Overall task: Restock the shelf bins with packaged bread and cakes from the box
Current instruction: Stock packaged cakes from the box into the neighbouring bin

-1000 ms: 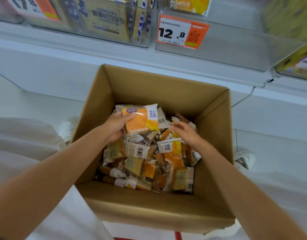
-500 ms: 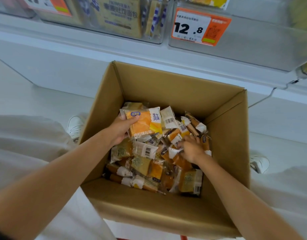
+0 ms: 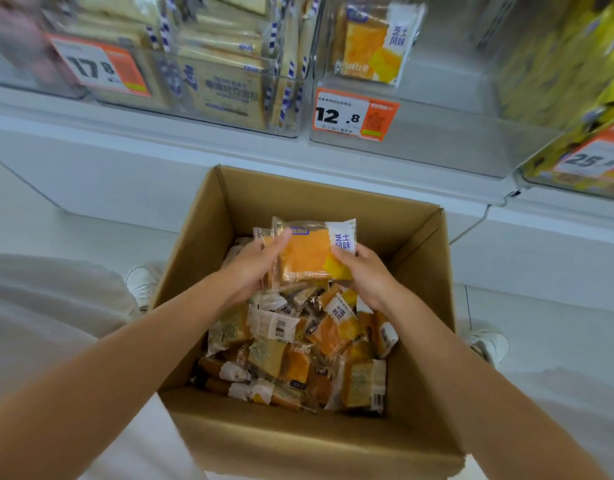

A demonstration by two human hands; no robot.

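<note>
While held clear of the pile, orange cake pkt (image 3: 312, 252) sits above open cardboard box (image 3: 333, 199), both hands on it: left hand (image 3: 253, 268) curled round its left edge, right hand (image 3: 362, 275) pinching lower-right corner. Loose pkts (image 3: 298, 348) fill box below. Shelf bin (image 3: 437, 140) w/ 12.8 tag (image 3: 355, 114) stands behind box.

Forearms (image 3: 125, 358) were bare, trousers (image 3: 39, 306) a pale cream, and white sneakers (image 3: 141, 282) showed on both feet.
</note>
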